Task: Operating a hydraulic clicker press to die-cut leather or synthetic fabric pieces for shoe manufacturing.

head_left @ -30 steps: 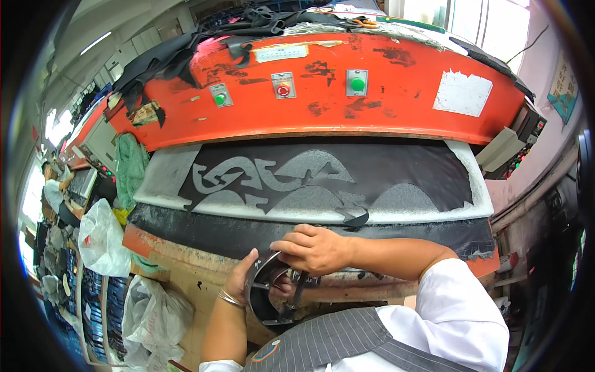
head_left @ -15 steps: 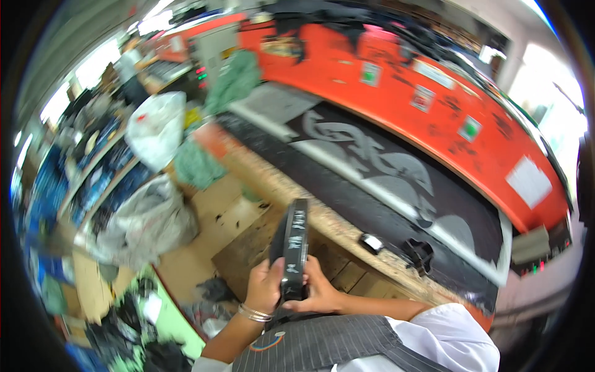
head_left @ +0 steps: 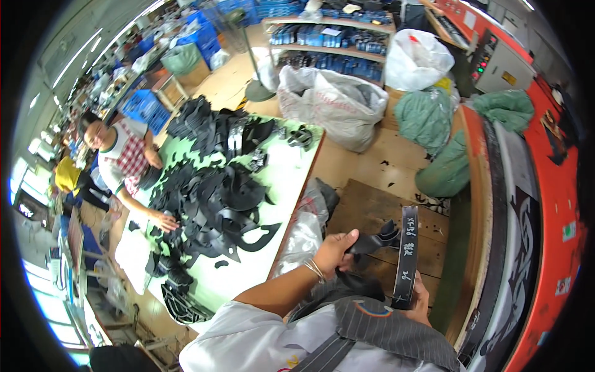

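Note:
My left hand point(head_left: 338, 252) is closed around some thin, dark cut pieces point(head_left: 379, 239), which stick out toward the right; how many I hold is hidden. On the right, my right hand point(head_left: 423, 302) grips the lower end of a black cutting die point(head_left: 405, 260), a narrow upright shape with white handwriting along its edge. The fingers of that hand are partly behind the die. Left of my hands, a large heap of black cut pieces point(head_left: 220, 192) covers much of a light green table point(head_left: 251, 253).
Across the table a person in a checked apron point(head_left: 131, 160) reaches a hand to the heap. White sacks point(head_left: 350, 105) and green bags point(head_left: 424, 118) stand ahead. The orange cutting press point(head_left: 550, 229), with its bed, runs along my right. Wooden boards point(head_left: 359, 208) lie below.
My view has swung left from the press to the table. Both hands were on the die; now the left hand is away from it with dark pieces, while the right still holds it.

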`<action>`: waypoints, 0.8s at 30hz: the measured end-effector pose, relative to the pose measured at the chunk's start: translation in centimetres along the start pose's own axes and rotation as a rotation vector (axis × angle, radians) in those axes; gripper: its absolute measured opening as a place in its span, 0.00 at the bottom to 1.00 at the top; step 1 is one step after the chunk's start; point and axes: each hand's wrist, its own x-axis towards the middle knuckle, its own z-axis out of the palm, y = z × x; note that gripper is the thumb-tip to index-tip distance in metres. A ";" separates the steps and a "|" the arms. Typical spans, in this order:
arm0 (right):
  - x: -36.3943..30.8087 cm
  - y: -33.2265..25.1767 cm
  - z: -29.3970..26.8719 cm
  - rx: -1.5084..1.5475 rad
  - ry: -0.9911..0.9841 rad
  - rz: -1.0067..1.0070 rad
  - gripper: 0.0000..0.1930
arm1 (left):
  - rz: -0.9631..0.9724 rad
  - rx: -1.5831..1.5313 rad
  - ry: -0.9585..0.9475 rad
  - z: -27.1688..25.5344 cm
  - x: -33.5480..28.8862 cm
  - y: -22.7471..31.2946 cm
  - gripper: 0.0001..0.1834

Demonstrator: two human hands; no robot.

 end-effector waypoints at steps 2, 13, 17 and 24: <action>-0.1 1.3 -1.2 0.003 -0.055 0.032 0.37 | 0.009 0.317 0.402 -3.8 0.1 2.0 0.17; -0.3 1.3 -6.8 -0.492 0.142 -0.181 0.29 | 0.424 1.511 1.288 -26.5 -4.6 17.2 0.26; 4.9 2.3 -6.6 -0.300 0.012 -0.421 0.26 | 0.560 1.454 0.706 -25.2 -4.5 15.7 0.24; -7.7 -3.7 -24.6 -0.742 0.627 -0.234 0.34 | 0.823 1.611 -0.333 17.4 23.6 0.2 0.18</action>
